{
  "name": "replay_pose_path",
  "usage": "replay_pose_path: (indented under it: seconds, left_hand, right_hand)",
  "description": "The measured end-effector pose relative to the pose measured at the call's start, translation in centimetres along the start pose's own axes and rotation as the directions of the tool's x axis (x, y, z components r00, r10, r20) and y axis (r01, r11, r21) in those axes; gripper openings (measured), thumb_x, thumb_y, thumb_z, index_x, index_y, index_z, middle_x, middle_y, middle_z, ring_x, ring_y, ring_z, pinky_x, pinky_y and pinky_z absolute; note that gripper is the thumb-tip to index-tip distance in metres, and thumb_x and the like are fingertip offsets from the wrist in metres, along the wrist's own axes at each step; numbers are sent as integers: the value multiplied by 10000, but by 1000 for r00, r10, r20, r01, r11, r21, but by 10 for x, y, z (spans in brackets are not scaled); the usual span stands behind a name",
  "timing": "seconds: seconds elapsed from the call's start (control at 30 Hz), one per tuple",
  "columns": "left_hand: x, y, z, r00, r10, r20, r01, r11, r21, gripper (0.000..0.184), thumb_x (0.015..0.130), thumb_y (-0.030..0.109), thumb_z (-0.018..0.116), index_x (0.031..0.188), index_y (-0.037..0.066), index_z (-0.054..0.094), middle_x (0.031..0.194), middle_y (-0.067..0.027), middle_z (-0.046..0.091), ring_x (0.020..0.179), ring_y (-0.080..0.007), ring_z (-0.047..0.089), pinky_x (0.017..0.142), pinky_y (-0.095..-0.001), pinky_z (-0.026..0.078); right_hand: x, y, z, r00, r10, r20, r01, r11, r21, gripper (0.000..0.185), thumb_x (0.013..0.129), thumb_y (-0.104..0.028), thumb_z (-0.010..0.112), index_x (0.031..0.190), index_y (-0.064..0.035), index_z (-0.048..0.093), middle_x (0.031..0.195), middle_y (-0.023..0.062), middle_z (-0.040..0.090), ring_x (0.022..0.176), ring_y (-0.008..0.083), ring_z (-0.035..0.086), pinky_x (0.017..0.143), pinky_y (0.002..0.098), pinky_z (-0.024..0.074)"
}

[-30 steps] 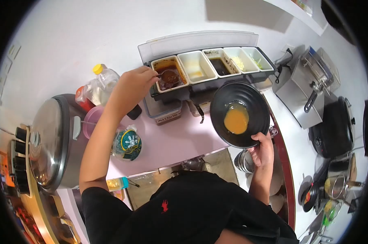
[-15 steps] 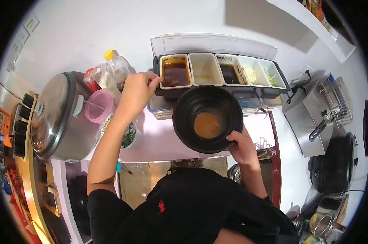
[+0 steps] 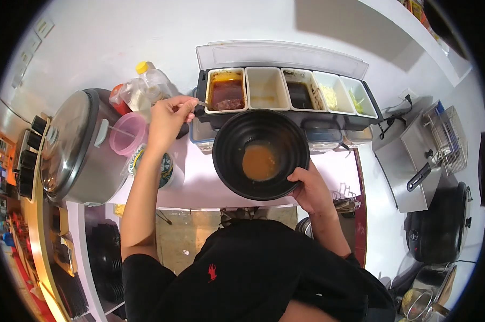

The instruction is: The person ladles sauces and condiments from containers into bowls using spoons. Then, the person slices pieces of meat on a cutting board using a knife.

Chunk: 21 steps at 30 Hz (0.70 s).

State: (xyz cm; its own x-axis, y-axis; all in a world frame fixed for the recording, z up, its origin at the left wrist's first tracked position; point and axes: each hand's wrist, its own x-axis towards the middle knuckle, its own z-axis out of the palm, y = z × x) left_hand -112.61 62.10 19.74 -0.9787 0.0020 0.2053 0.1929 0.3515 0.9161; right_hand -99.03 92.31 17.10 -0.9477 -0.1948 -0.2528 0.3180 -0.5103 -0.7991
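My left hand (image 3: 170, 119) is closed in a pinch on the thin handle of a spoon (image 3: 201, 103), at the left end of the condiment box (image 3: 199, 86). The spoon reaches into the first white tub (image 3: 244, 80), which holds dark red oily sauce; a reddish-brown clump (image 3: 229, 104) shows at its near side. The spoon's bowl cannot be made out clearly. My right hand (image 3: 309, 188) grips the lower right rim of a black bowl (image 3: 226, 161), thumb over the edge. Brown liquid (image 3: 259, 162) lies in the bowl, which is held in front of the box.
Other tubs hold a little pale liquid, dark sauce (image 3: 299, 95), chopped white bits (image 3: 328, 98) and green slices (image 3: 356, 102). On the left stand a large rice cooker (image 3: 71, 150), a pink cup (image 3: 129, 134) and bottles (image 3: 155, 80). A fryer (image 3: 414, 161) stands on the right.
My left hand has drawn slightly left, and the spoon's handle and the reddish-brown clump now show. The black bowl in my right hand has moved a little left.
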Motion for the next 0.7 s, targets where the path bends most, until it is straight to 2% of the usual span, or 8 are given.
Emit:
replay_pose_path:
  seconds: [0.07, 0.33, 0.7]
  left_hand:
    - [-1, 2, -3, 1000, 11, 1, -11, 998, -60, 174, 920, 131, 659, 945, -27, 725, 670, 7, 620, 596, -36, 539, 545, -196, 435]
    - [-2, 3, -3, 999, 12, -40, -14, 998, -56, 181, 924, 131, 661, 959, -36, 720, 691, 8, 626, 605, -39, 557, 567, -192, 464]
    - [4, 7, -2, 996, 30, -89, -37, 997, -73, 225, 922, 170, 672, 979, -44, 714, 713, -2, 641, 617, -44, 564, 578, -189, 463]
  right_hand:
    - [-1, -2, 2, 1000, -15, -9, 15, 1000, 11, 621, 767, 46, 454, 1378, 23, 344, 1188, 145, 564, 951, 239, 666, 718, 365, 632]
    - [3, -8, 7, 995, -97, -8, 97, 994, 50, 558, 760, 51, 447, 1316, 34, 399, 1129, 146, 593, 887, 231, 682, 679, 362, 628]
    - [6, -18, 23, 992, -119, -34, 122, 988, 95, 506, 777, 29, 442, 1281, 52, 419, 1047, 141, 624, 778, 223, 697, 622, 364, 630]
